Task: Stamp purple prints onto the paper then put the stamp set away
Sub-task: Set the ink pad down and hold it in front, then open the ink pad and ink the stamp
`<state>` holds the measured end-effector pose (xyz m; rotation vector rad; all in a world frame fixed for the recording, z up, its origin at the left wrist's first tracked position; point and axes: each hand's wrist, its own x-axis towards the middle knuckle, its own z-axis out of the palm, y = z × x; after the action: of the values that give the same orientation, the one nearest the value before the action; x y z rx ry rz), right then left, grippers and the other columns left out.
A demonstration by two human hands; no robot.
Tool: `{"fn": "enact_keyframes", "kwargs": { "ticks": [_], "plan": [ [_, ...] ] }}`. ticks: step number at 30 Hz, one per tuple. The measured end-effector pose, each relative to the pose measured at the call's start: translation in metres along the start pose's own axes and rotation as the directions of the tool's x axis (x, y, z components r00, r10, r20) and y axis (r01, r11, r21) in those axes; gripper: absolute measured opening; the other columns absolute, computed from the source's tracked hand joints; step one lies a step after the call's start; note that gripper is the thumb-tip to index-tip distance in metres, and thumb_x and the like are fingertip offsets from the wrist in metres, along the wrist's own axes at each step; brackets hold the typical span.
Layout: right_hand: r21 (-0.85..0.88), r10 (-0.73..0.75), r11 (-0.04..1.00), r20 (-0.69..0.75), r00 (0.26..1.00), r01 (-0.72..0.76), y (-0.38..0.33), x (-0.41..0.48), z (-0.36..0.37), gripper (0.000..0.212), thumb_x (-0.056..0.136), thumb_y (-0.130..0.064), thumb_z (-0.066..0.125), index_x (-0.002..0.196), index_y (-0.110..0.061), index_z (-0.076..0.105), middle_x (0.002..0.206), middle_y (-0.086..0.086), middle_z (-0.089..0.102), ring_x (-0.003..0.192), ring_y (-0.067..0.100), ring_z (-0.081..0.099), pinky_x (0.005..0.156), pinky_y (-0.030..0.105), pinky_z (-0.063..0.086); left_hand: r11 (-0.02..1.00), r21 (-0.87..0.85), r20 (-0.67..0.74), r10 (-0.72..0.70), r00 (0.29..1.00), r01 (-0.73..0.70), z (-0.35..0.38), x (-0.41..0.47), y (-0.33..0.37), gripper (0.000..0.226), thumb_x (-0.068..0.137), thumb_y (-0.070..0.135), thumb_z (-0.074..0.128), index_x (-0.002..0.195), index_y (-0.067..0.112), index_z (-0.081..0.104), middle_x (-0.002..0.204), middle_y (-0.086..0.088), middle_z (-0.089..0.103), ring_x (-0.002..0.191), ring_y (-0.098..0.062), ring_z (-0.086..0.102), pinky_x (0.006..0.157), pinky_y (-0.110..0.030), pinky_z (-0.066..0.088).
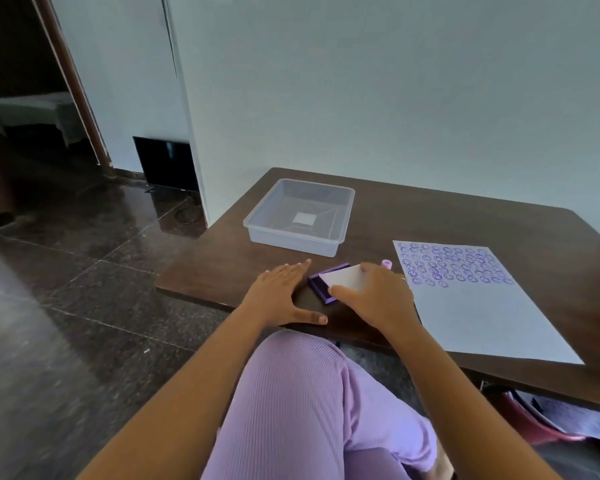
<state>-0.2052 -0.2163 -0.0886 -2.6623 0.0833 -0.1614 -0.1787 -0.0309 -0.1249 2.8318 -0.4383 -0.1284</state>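
Purple ink pad [321, 285] near table edge [201, 299].

Your view is dim, cool and flat, with soft focus throughout. Wide-angle bend curves the brown wooden door frame [73, 84] at far left. Glossy dark stone floor tiles [84, 271] show pale glare. Doorway interior is near black.

A purple ink pad [321, 285] with its white lid [342, 277] tilted over it lies flat between the two hands, a small lilac stamp [386, 264] stands just beyond the right hand's fingers, and a white paper [478, 313] with rows of purple smiley prints lies flat to that hand's right.
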Motion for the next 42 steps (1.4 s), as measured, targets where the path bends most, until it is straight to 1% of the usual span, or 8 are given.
{"fn": "enact_keyframes", "kwargs": {
  "ticks": [3,7,17,21,24,32,37,42],
  "plan": [
    [-0.033,-0.062,0.997,0.057,0.996,0.064,-0.017,0.001,0.006,0.068,0.073,-0.064,0.056,0.126,-0.022,0.049,0.129,0.001,0.057,0.127,0.029,0.044,0.098,0.045,0.037,0.999,-0.021,-0.004,-0.05,0.999,0.05,-0.008,-0.006,-0.026,0.128,0.053,0.084,0.054,0.149,0.023,-0.004,0.159,-0.002,0.01,0.146,-0.02,0.009,0.117,-0.041,0.007],
    [-0.093,-0.186,0.977,0.077,0.98,0.192,-0.052,0.011,0.027,0.074,0.069,-0.069,0.054,0.126,-0.022,0.048,0.13,0.002,0.057,0.118,0.028,0.05,0.098,0.046,0.034,0.987,-0.002,-0.012,-0.16,0.987,0.16,-0.021,-0.016,-0.07,0.15,0.029,0.1,0.03,0.149,0.018,-0.006,0.159,-0.005,0.008,0.146,-0.02,0.008,0.117,-0.043,0.006],
    [-0.134,-0.211,0.963,0.166,0.963,0.234,-0.08,0.026,0.058,0.077,0.073,-0.071,0.051,0.132,-0.022,0.045,0.141,0.003,0.049,0.132,0.027,0.041,0.109,0.059,0.016,0.986,-0.042,-0.017,-0.164,0.986,0.163,-0.021,-0.019,-0.079,0.152,0.026,0.1,0.031,0.148,0.02,-0.009,0.159,-0.005,0.008,0.146,-0.019,0.006,0.117,-0.044,0.005],
    [-0.006,-0.168,0.986,-0.03,0.985,0.168,-0.048,0.029,0.027,0.05,0.087,-0.055,0.049,0.129,-0.029,0.05,0.143,-0.001,0.048,0.133,0.024,0.04,0.111,0.053,0.02,0.965,-0.191,-0.157,-0.21,0.965,0.179,-0.014,-0.013,-0.068,0.127,0.046,0.09,0.05,0.147,0.033,-0.001,0.159,0.001,0.011,0.146,-0.02,0.004,0.114,-0.057,0.002],
    [-0.05,-0.057,0.998,-0.191,0.98,0.049,-0.006,0.037,0.006,0.036,0.092,-0.031,0.052,0.127,-0.024,0.053,0.138,0.003,0.052,0.126,0.026,0.046,0.105,0.047,0.034,0.982,-0.119,-0.329,-0.181,0.927,0.15,-0.012,-0.007,-0.032,0.098,0.063,0.077,0.054,0.145,0.036,0.018,0.157,0.004,0.02,0.145,-0.018,0.011,0.112,-0.062,0.001],
    [0.139,-0.045,0.988,-0.16,0.986,0.068,0.043,0.047,0.005,0.03,0.091,-0.007,0.049,0.116,-0.011,0.064,0.115,0.016,0.067,0.105,0.03,0.06,0.088,0.034,0.047,0.996,-0.084,-0.422,-0.066,0.904,0.033,0.002,0.02,0.062,0.049,0.078,0.053,0.063,0.124,0.037,0.053,0.145,0.009,0.034,0.138,-0.014,0.019,0.111,-0.059,-0.001],
    [0.481,-0.064,0.866,-0.16,0.985,0.134,0.029,0.034,-0.007,0.019,0.088,-0.012,0.061,0.107,-0.012,0.064,0.101,0.004,0.069,0.084,0.01,0.059,0.062,-0.001,0.04,0.991,-0.13,-0.468,-0.087,0.88,0.03,0.007,0.023,0.078,0.037,0.081,0.051,0.061,0.113,0.035,0.063,0.146,0.008,0.037,0.137,-0.015,0.021,0.111,-0.056,-0.002],
    [0.613,-0.108,0.778,-0.08,0.991,0.135,0.016,0.026,-0.014,0.009,0.083,-0.022,0.068,0.092,-0.021,0.065,0.087,-0.003,0.067,0.082,0.012,0.065,0.074,0.015,0.049,0.986,-0.163,-0.583,-0.125,0.803,0.035,0.004,0.015,0.07,0.029,0.079,0.047,0.065,0.102,0.03,0.07,0.14,0.005,0.046,0.132,-0.019,0.031,0.11,-0.055,0.011]
  ]
}}
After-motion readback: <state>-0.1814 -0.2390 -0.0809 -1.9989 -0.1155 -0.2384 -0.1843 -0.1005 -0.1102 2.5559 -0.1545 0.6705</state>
